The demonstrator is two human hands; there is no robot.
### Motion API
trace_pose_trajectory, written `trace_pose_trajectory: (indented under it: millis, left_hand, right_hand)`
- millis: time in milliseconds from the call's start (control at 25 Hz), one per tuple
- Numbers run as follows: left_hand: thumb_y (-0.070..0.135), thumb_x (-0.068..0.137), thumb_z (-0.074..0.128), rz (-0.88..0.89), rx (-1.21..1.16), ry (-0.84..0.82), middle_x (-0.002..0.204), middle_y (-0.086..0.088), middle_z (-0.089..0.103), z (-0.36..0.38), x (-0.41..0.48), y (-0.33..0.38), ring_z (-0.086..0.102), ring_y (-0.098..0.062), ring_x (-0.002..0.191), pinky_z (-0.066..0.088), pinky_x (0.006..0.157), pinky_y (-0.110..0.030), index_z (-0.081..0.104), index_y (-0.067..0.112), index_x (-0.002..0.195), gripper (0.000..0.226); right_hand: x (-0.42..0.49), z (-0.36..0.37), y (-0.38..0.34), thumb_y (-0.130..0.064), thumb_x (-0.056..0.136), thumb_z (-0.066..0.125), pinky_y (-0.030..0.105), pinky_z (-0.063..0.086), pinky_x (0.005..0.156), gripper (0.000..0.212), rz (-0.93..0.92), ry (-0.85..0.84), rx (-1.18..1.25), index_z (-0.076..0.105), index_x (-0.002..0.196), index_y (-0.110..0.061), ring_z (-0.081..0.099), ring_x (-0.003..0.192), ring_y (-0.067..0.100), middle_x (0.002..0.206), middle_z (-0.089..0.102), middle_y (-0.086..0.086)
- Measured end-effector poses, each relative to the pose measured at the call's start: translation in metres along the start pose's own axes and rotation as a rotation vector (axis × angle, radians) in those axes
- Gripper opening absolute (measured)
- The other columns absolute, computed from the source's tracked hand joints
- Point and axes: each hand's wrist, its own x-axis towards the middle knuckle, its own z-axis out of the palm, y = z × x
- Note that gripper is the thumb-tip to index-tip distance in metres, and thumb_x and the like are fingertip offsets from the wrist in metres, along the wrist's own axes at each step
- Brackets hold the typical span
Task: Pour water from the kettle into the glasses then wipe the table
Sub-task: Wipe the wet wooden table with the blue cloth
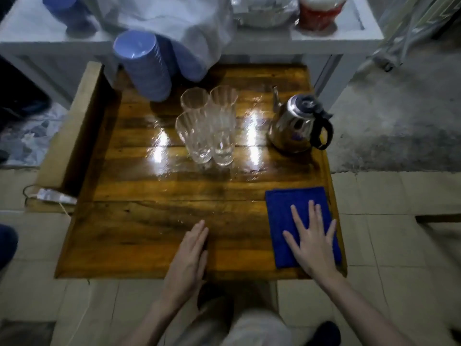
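Note:
Several tall clear glasses (207, 126) stand clustered in the middle of the glossy wooden table (139, 221). A steel kettle (296, 123) with a black handle sits to their right, near the table's right edge. A folded blue cloth (282, 208) lies at the front right corner. My right hand (311, 240) rests flat on the cloth, fingers spread. My left hand (189, 255) lies flat on the bare wood near the front edge, fingers together, holding nothing.
Stacks of blue bowls (144, 63) stand at the table's back left. Behind it, a white shelf (324, 38) carries plastic bags and a red container (316, 11). A wooden board (72, 126) leans along the left side. Tiled floor surrounds the table.

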Motion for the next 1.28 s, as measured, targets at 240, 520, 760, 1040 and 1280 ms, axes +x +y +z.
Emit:
trace_pose_trajectory:
  millis: [240,520,760,1040,1280]
  left_hand:
    - [0.038,0.102,0.028,-0.248,0.067,0.174,0.161,-0.007,0.019,-0.035,-0.053,-0.108,0.014,-0.019,0.150,0.011,0.122,-0.043,0.025,0.008,0.151,0.058]
    - [0.039,0.100,0.027,-0.271,0.186,0.251,0.161,-0.007,0.018,-0.090,-0.022,-0.182,0.012,-0.019,0.149,0.007,0.122,-0.044,0.027,0.007,0.151,0.059]
    - [0.050,0.096,0.023,-0.212,0.260,0.163,0.158,-0.012,0.027,-0.111,0.013,-0.229,0.026,-0.027,0.145,0.010,0.120,-0.043,0.031,0.005,0.149,0.070]
    - [0.053,0.098,0.021,-0.194,0.287,0.153,0.159,-0.007,0.025,-0.109,0.011,-0.239,0.020,-0.020,0.148,0.010,0.122,-0.044,0.025,0.012,0.152,0.068]
    - [0.047,0.098,0.030,-0.190,0.243,0.180,0.159,-0.008,0.027,-0.110,0.012,-0.236,0.021,-0.021,0.147,0.011,0.121,-0.043,0.027,0.011,0.151,0.064]
  right_hand:
    - [0.004,0.009,-0.029,-0.073,0.088,0.014,0.070,0.000,0.114,0.078,0.034,0.024,-0.052,0.003,0.156,-0.035,-0.008,0.151,0.033,0.165,-0.006,0.012]
    - [0.006,0.019,-0.085,-0.083,0.081,0.012,0.067,-0.004,0.116,0.088,-0.021,0.032,-0.077,0.001,0.156,-0.037,-0.010,0.151,0.033,0.165,-0.007,0.011]
    - [-0.012,0.029,-0.105,-0.076,0.088,0.023,0.063,-0.007,0.117,0.081,-0.403,-0.049,-0.163,0.006,0.156,-0.036,-0.009,0.151,0.032,0.165,-0.008,0.009]
    - [0.011,0.004,-0.083,-0.080,0.086,0.025,0.061,-0.005,0.118,0.084,-0.507,-0.154,-0.173,0.008,0.155,-0.037,-0.008,0.152,0.027,0.166,-0.008,0.003]
    - [0.022,0.016,-0.136,-0.073,0.089,0.026,0.067,0.001,0.115,0.080,-0.484,-0.122,-0.205,0.011,0.156,-0.033,-0.004,0.151,0.036,0.165,-0.003,0.013]
